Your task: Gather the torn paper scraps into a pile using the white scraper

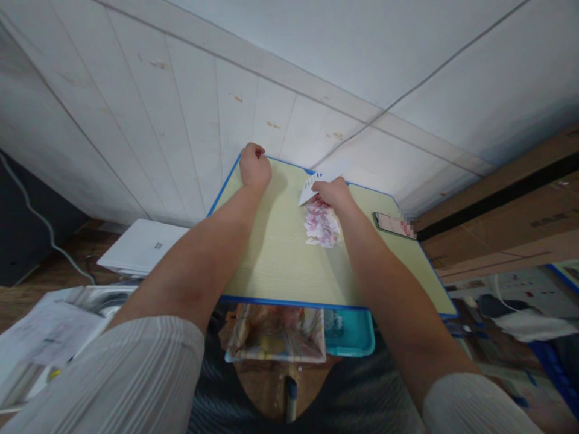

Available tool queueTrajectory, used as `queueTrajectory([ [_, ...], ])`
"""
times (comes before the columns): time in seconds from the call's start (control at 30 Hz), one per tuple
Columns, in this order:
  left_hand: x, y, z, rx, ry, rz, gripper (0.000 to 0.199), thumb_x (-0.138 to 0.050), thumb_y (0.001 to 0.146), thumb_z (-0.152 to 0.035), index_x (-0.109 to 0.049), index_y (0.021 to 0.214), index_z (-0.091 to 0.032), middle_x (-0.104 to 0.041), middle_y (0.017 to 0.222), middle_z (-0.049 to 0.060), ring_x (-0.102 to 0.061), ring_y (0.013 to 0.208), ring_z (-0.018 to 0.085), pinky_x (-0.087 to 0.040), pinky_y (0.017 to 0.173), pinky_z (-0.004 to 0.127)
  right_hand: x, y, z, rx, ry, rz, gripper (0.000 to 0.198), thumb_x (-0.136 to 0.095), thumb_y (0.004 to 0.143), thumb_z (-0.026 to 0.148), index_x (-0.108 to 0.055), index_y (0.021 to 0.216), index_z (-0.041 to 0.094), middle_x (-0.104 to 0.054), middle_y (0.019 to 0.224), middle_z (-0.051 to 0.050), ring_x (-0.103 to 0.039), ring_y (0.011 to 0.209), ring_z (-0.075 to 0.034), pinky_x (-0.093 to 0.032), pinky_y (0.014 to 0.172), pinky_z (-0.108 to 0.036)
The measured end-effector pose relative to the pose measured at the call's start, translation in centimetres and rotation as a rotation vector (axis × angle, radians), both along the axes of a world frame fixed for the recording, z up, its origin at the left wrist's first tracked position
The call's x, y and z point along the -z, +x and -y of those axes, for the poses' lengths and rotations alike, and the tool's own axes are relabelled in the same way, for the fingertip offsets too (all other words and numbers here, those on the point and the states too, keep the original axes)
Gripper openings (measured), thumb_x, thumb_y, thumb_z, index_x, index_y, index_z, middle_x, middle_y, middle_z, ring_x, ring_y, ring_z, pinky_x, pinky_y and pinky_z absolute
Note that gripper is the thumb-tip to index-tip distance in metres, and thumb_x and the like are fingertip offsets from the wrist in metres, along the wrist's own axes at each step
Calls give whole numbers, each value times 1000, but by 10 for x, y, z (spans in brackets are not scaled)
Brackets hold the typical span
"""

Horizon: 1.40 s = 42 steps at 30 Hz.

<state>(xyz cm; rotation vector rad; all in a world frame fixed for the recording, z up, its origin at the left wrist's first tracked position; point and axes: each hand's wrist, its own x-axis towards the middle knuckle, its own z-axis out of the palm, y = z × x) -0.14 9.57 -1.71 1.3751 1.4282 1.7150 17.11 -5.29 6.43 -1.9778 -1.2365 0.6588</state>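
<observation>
We list: card (307,193) gripped in right hand (335,192); left hand (256,170) curled, contents hidden; petals (322,229) heaped on worktop (280,259), handling seemingly unfinished.

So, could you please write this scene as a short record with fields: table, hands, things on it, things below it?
Table: pale yellow top, blue edge
Left hand: fingers curled, at the far left corner; anything inside is hidden
Right hand: holds a white card by the pieces
Pieces: pink and white, heaped
Phone: on the table's right side
Below near edge: patterned box, teal tray to its right
</observation>
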Motion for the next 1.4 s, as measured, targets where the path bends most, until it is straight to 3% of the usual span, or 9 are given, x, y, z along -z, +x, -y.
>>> queueTrajectory([
  [0.13,-2,0,3,6,4,6,18,-64,93,-14,-55,87,-28,-74,100,7,-74,116,27,-58,118,40,-12,15,33,6,31,-25,6,-68,78,14,-66,76,20,-70,57,-3,-58,42,-14,-44,47,-23],
  [0.27,-4,-2,4,56,6,11,19,-65,92,-13,-55,87,-28,-75,105,8,-72,119,29,-55,123,43,-20,11,80,-101,89,-86,17,-68,86,20,-63,70,22,-68,56,-1,-55,43,-11,-45,46,-22],
  [0.4,-7,-3,5,39,37,-18,19,-64,91,-12,-55,86,-28,-74,101,8,-72,116,29,-56,122,43,-6,-11,108,-333,-13,-172,20,-71,85,25,-70,66,20,-71,56,-4,-57,43,-14,-47,44,-24],
  [0.5,-8,-3,7,25,52,-55,20,-63,88,-9,-55,85,-27,-71,97,7,-73,113,29,-56,119,41,8,-17,112,-379,-29,-201,10,-71,82,25,-73,74,20,-74,60,-3,-58,43,-14,-47,42,-24],
  [0.7,-2,-2,5,63,76,-145,20,-63,89,-9,-60,86,-28,-70,95,5,-72,112,29,-57,115,41,3,25,120,-288,5,-175,13,-70,76,31,-72,69,21,-73,59,-5,-58,43,-16,-49,44,-27],
  [0.93,5,1,4,135,80,-178,26,-64,92,-5,-58,83,-29,-73,101,7,-70,116,30,-55,117,43,-2,88,148,58,52,-58,11,-67,69,34,-61,66,26,-64,52,-5,-56,41,-18,-45,41,-30],
  [1.07,3,0,8,155,91,-196,24,-65,93,-9,-59,83,-30,-74,102,8,-71,117,31,-55,119,44,13,85,149,119,23,-97,10,-65,66,33,-59,71,27,-64,51,-5,-55,40,-19,-43,39,-30],
  [1.2,1,0,12,161,116,-249,20,-66,92,-12,-60,85,-29,-75,106,10,-71,119,33,-55,123,46,23,70,142,100,51,-183,16,-66,66,38,-62,75,26,-67,56,-6,-58,43,-19,-48,44,-32],
  [1.4,-1,6,24,222,101,-437,23,-63,91,-6,-58,87,-28,-75,110,11,-70,126,36,-52,128,52,10,64,142,50,220,-214,28,-71,78,53,-64,81,25,-73,66,-5,-61,51,-19,-55,56,-34],
])
